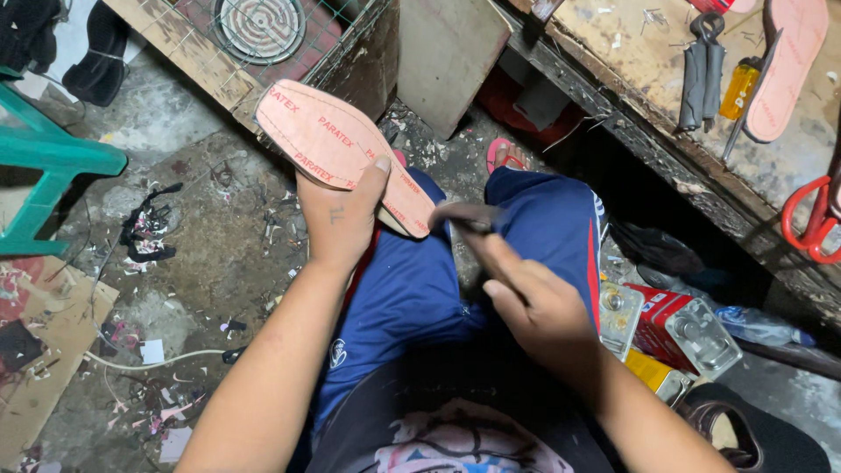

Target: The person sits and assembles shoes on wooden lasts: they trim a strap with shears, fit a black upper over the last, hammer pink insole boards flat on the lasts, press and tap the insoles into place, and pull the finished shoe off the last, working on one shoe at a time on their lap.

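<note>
My left hand (pixel 340 215) grips a pink shoe insole board (pixel 337 147) by its near end, thumb on top, holding it over my lap. My right hand (pixel 526 293) is closed around a dark-handled tool (pixel 464 215) whose blurred tip meets the insole's near edge. Both hands hover above my knees in blue shorts (pixel 412 289). What kind of tool it is stays unclear because of the blur.
A worn workbench (pixel 666 131) on the right carries pliers (pixel 703 70), a yellow-handled screwdriver (pixel 740 92), a second pink insole (pixel 788 66) and red-handled scissors (pixel 810 223). A green plastic stool (pixel 48 162) stands at left. Scraps litter the floor (pixel 201 254); a red box (pixel 653 320) sits beside my knee.
</note>
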`<state>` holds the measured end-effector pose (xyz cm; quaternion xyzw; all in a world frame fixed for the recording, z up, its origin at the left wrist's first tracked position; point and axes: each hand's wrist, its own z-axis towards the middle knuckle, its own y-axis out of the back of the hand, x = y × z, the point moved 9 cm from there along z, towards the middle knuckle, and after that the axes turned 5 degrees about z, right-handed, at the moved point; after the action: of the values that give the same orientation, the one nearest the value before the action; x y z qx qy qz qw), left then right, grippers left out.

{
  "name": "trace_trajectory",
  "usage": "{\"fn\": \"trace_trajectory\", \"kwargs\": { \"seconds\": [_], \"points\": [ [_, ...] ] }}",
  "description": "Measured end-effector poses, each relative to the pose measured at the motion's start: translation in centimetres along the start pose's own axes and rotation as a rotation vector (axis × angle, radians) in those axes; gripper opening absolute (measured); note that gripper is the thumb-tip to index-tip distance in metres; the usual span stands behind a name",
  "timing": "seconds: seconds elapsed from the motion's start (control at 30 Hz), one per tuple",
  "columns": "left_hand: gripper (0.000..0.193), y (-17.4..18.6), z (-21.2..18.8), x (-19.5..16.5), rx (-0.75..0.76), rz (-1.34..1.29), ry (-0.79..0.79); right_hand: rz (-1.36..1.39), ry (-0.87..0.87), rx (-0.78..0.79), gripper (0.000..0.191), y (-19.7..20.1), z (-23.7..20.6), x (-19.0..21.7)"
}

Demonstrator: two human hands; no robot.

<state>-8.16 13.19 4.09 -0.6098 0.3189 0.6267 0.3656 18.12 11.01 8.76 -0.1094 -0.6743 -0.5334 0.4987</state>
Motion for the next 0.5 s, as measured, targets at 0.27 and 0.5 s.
{"fn": "trace_trajectory", "kwargs": {
  "seconds": [0.27,0.5],
  "points": [
    [0.044,0.1,0.0,-1.1,0.134,-0.110,0.027,-0.152,-0.100,-0.187,0.059,4.1,0.3,-3.7],
    [0.066,-1.5,-2.4,-3.5,0.299,0.075,-0.032,-0.565,-0.045,-0.446,0.057,11.9,5.6,-11.0]
  ]
}}
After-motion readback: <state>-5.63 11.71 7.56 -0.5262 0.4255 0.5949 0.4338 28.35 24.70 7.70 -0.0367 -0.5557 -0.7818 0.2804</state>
